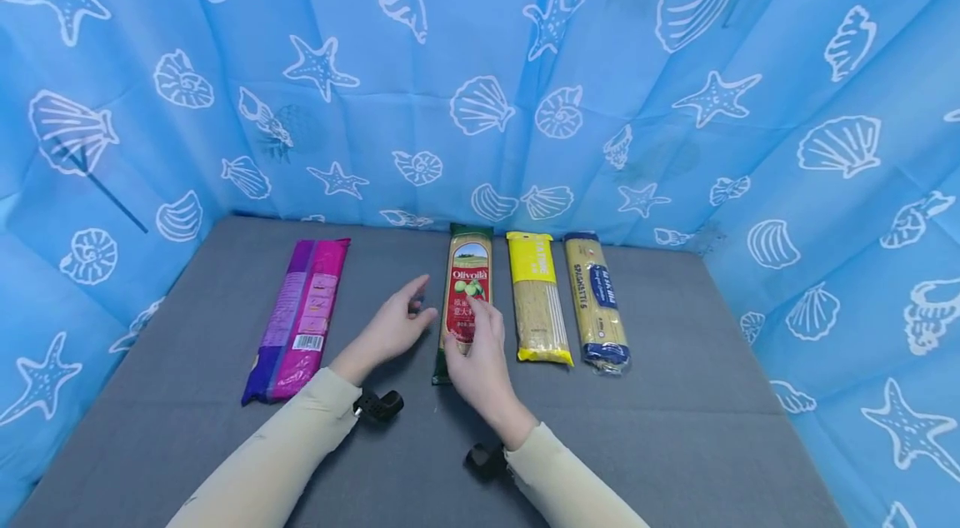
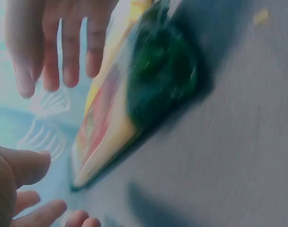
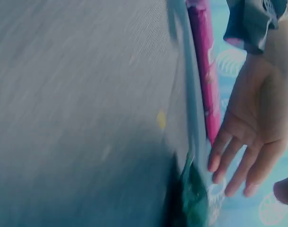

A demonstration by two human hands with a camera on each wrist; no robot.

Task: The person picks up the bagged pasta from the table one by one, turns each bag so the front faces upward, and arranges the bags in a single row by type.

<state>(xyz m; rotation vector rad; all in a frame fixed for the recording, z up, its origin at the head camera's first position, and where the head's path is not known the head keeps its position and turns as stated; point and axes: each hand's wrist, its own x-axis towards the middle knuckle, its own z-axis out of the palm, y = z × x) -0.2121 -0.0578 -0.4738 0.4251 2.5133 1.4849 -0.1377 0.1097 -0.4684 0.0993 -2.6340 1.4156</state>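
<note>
1. Head view: four long pasta packets lie in a row on the grey counter (image 1: 675, 395), lengthwise toward the blue seashell curtain (image 1: 480, 53) that fills the top and both sides of the frame.
2. Centre of the frame, there's the green Olivoila packet (image 1: 467, 282), with a yellow packet (image 1: 537, 299) just beside it on the right and a blue-labelled spaghetti packet (image 1: 596, 303) next along.
3. Over on the left, well apart from those three, sits the magenta packet (image 1: 298, 320).
4. The right hand (image 1: 480, 361) is over the near half of the green packet, fingers loosely bent with the tips on its label; whether it actually grips the packet I cannot tell.
5. The left hand (image 1: 393, 328) sits just left of the green packet, fingers spread and relaxed, holding nothing, thumb close to the packet's edge.
6. Both arms come up from the bottom edge in beige sleeves (image 1: 277, 461).
7. Left wrist view, blurred: the green packet (image 2: 153, 80) runs diagonally through the middle, dark green end nearest. The right hand's fingers (image 2: 54, 56) hang straight at upper left, and the left hand's thumb (image 2: 21, 165) shows at lower left.
8. Right wrist view, also blurred: grey counter (image 3: 78, 94) fills the left. The left hand (image 3: 257, 142) is open on the right, fingers straight, the magenta packet (image 3: 205, 71) behind it, a green packet corner (image 3: 193, 198) at the bottom.
</note>
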